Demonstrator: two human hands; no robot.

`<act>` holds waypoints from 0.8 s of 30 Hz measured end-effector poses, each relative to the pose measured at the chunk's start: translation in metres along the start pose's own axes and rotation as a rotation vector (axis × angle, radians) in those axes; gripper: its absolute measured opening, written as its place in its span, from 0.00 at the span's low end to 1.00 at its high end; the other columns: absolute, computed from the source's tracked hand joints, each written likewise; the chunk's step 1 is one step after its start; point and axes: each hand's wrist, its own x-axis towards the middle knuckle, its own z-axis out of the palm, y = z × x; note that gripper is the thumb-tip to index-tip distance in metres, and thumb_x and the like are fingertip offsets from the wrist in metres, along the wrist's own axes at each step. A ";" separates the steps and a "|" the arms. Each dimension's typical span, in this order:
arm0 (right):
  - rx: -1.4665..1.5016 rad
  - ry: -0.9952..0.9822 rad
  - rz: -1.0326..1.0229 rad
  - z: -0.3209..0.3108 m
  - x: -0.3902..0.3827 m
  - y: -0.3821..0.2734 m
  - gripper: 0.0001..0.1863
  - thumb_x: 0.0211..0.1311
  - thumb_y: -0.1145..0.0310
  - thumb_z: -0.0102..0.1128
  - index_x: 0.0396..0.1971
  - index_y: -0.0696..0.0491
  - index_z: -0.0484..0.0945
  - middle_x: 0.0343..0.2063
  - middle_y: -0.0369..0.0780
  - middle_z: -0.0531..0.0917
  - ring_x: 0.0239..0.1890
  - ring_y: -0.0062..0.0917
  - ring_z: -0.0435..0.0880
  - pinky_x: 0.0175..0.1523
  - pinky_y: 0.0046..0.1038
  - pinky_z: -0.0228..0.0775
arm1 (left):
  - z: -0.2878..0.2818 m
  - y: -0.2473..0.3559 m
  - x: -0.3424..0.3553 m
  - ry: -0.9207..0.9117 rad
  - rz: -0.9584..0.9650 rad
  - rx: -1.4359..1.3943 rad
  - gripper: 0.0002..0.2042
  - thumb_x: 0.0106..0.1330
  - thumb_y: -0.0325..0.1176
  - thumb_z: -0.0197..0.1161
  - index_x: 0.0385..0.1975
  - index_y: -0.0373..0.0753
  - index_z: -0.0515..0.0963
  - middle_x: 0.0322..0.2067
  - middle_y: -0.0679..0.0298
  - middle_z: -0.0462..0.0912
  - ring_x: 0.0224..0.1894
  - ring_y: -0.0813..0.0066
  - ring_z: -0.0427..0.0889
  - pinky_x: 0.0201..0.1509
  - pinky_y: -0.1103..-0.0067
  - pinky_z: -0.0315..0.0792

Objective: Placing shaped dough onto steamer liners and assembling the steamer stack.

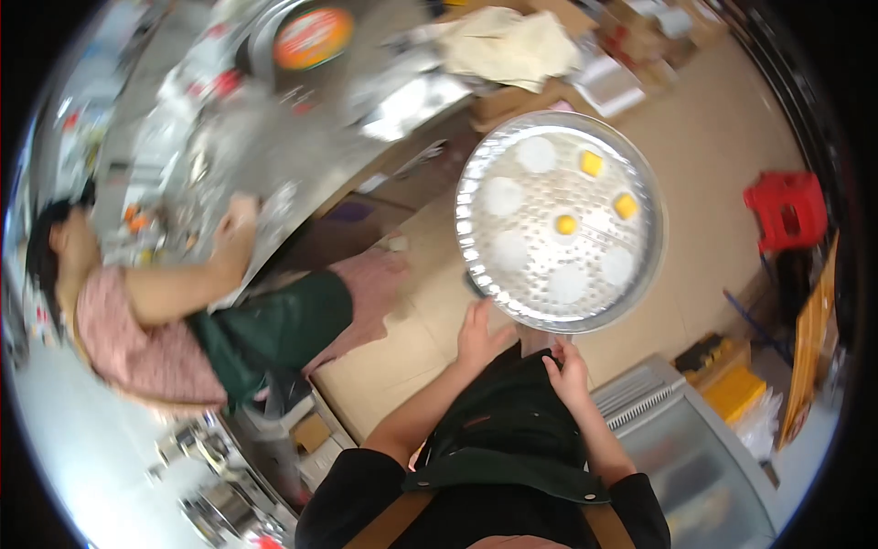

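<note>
A large round metal steamer tray [547, 314] with a perforated base is in front of me. On it lie several white round paper discs [537, 155], two yellow squarish pieces [591, 164] and one rounder yellow piece [566, 225]. Just below the tray's near left rim is my left hand [481, 337], thumb and fingers apart, with nothing visible in it. My right hand [569, 368] is at the near rim beside my dark green apron [503, 412], thumb and forefinger slightly apart. Whether either hand touches the tray is unclear. What supports the tray is hidden.
To the left, a person [146, 311] in a pink top and green apron reaches over a steel counter [315, 137] with bags on it. A red stool [788, 210] stands at right. A glass-topped cabinet [695, 467] is near right; cardboard boxes [526, 96] lie beyond the tray.
</note>
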 end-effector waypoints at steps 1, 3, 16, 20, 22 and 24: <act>-0.076 -0.069 -0.031 0.013 -0.007 -0.008 0.19 0.44 0.72 0.61 0.38 0.58 0.69 0.28 0.44 0.76 0.30 0.32 0.76 0.36 0.28 0.69 | -0.018 -0.013 -0.033 0.070 0.028 -0.006 0.32 0.44 0.38 0.67 0.48 0.33 0.62 0.40 0.52 0.67 0.32 0.60 0.72 0.34 0.72 0.69; -0.115 -0.164 -0.118 0.045 -0.024 -0.023 0.19 0.43 0.72 0.61 0.38 0.58 0.69 0.27 0.44 0.76 0.30 0.33 0.77 0.35 0.28 0.69 | -0.057 -0.028 -0.100 0.141 -0.076 -0.085 0.31 0.45 0.39 0.67 0.48 0.33 0.62 0.41 0.52 0.67 0.32 0.60 0.73 0.34 0.73 0.70; -0.442 -1.088 -0.977 0.313 -0.174 -0.172 0.20 0.45 0.67 0.59 0.40 0.57 0.68 0.34 0.43 0.76 0.37 0.33 0.77 0.40 0.31 0.69 | -0.169 -0.180 -0.480 0.747 -1.074 0.024 0.24 0.48 0.42 0.63 0.42 0.34 0.69 0.40 0.52 0.69 0.32 0.63 0.77 0.35 0.73 0.72; -0.467 -1.232 -1.081 0.374 -0.202 -0.200 0.21 0.46 0.66 0.59 0.41 0.57 0.67 0.34 0.44 0.76 0.37 0.34 0.76 0.40 0.32 0.68 | -0.196 -0.208 -0.496 0.816 -1.085 -0.104 0.24 0.47 0.39 0.65 0.41 0.32 0.69 0.38 0.52 0.71 0.31 0.65 0.77 0.35 0.74 0.72; -0.542 -1.272 -1.142 0.398 -0.211 -0.225 0.23 0.46 0.65 0.58 0.43 0.56 0.67 0.36 0.44 0.75 0.39 0.36 0.75 0.41 0.32 0.68 | -0.220 -0.228 -0.486 0.829 -1.042 -0.158 0.24 0.47 0.39 0.64 0.42 0.33 0.69 0.38 0.53 0.71 0.32 0.64 0.77 0.35 0.74 0.72; -0.678 -1.397 -1.162 0.427 -0.213 -0.242 0.24 0.46 0.63 0.58 0.45 0.56 0.65 0.37 0.45 0.75 0.40 0.37 0.74 0.43 0.33 0.67 | -0.255 -0.253 -0.473 0.830 -0.984 -0.196 0.24 0.47 0.39 0.64 0.43 0.34 0.69 0.39 0.54 0.70 0.33 0.64 0.76 0.36 0.73 0.71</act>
